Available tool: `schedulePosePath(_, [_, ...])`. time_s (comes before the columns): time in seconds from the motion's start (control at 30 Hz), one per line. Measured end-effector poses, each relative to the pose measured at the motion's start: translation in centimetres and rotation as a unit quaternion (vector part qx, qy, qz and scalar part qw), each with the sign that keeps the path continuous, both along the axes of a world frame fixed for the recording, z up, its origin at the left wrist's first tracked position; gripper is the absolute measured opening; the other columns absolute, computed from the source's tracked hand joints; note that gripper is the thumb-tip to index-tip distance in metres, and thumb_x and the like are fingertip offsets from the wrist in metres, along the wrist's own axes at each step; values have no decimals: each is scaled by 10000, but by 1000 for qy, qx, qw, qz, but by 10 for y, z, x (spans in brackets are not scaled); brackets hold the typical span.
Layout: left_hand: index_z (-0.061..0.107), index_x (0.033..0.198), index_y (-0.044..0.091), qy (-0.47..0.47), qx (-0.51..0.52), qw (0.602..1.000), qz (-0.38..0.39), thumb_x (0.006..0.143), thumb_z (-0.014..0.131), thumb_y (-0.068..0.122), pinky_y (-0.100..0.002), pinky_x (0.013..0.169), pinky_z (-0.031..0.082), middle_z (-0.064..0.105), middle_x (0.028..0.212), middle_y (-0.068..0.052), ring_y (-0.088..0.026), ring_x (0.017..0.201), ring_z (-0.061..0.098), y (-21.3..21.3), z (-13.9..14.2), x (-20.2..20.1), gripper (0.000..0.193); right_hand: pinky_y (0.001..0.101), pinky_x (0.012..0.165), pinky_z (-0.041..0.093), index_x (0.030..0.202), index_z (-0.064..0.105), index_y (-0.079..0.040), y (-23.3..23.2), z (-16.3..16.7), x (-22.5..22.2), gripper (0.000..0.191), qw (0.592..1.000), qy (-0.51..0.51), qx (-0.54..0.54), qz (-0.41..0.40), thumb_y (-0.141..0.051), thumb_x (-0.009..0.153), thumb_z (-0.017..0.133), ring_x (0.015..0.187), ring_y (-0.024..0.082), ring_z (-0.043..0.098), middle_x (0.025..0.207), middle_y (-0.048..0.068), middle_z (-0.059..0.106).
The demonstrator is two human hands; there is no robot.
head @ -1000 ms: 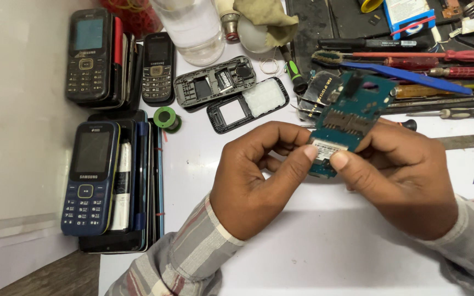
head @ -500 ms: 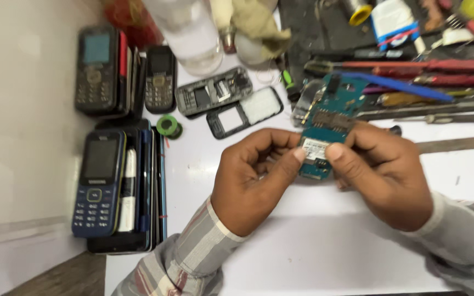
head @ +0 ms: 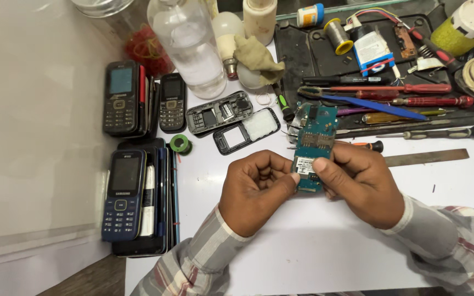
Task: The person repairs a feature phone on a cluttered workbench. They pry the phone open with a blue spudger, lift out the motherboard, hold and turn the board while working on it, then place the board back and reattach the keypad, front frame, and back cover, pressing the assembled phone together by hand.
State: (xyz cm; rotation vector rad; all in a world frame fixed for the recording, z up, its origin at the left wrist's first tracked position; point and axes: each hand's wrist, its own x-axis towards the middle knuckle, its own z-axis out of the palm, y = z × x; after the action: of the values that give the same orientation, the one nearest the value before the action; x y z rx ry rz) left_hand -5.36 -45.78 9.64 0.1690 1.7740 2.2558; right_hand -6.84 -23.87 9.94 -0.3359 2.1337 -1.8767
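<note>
We see a big white table (head: 325,257), and everything here sits somewhere around the green circuit board (head: 315,143) in the middle of it. Up behind the board lies a black tray (head: 303,55) full of tools. A clear plastic bottle (head: 190,46) stands up and to the left of the board. Our left hand (head: 253,189) is just to the lower left of the board, curled into a loose fist, and its thumb tip presses on the board's lower edge. Our right hand (head: 360,183) is just to the lower right of the board, and its thumb and fingers pinch the board's lower end, so the board stands up out of both hands, a bit above the table. Far to the left of the board lies a dark blue phone (head: 123,194) on a pile of other phones. A black phone (head: 120,98) lies up and to the left of that. A red screwdriver (head: 390,89) and a blue flat tool (head: 374,106) lie just above and to the right of the board. An empty phone shell (head: 219,113) and a black phone frame (head: 246,130) lie just to the left of the board. A small green roll (head: 180,144) sits left of the frame.
</note>
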Motion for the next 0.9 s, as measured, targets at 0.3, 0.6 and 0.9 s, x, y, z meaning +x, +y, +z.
schedulePosePath(0.3, [690, 1017, -42, 9, 3, 1000, -7, 959, 716, 60, -175, 624, 500, 673, 813, -17, -30, 696, 592, 4, 7, 2, 120, 246, 460, 429, 852, 679, -19, 4, 2, 3, 287, 997, 36, 69, 9, -253, 1008, 623, 540, 66, 539, 673, -3, 596])
schedulePosePath(0.6, [673, 1001, -24, 0, 12, 999, 32, 937, 718, 81, -193, 625, 544, 694, 814, -17, -38, 692, 625, 4, 12, 2, 131, 296, 538, 459, 962, 619, 11, 19, 24, -4, 119, 995, -11, -81, -64, -107, 955, 623, 601, 123, 545, 743, 40, 595])
schedulePosePath(0.9, [688, 1007, -24, -8, 3, 999, 39, 939, 716, 77, -182, 617, 519, 675, 811, 1, -21, 686, 582, 3, 15, -5, 124, 353, 544, 432, 1165, 608, 50, 33, 93, 49, 303, 907, -24, -383, 173, -88, 900, 661, 613, 172, 467, 742, 56, 532])
